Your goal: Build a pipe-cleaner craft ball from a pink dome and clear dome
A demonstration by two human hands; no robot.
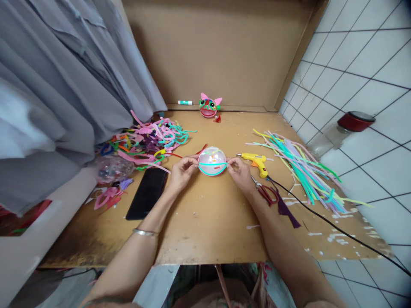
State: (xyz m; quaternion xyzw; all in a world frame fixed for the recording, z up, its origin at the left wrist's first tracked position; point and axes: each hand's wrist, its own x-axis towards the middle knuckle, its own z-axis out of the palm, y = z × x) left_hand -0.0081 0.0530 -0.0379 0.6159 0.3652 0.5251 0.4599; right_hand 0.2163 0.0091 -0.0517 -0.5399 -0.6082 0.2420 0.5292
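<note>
A see-through plastic ball (212, 155) rests on the table before me, between my hands. Across its near side runs a turquoise pipe cleaner (212, 164), bent into a half-moon loop. The fingers of my left hand (183, 172) pinch the loop's left corner at the ball's side. At the opposite corner, my right hand (240, 173) pinches it between thumb and finger. A small red piece shows in or behind the ball. Right of my right hand lies a yellow hot glue gun (257, 161), and below that are red-handled scissors (267, 191).
Colourful pipe cleaners (157, 134) are heaped at the left, near a black phone (146, 194). More straight pipe cleaners (298, 162) lie at the right. A decorated ball with pink ears (209, 106) and a glue stick (185, 102) are at the back. A black cord (316, 214) crosses the right side.
</note>
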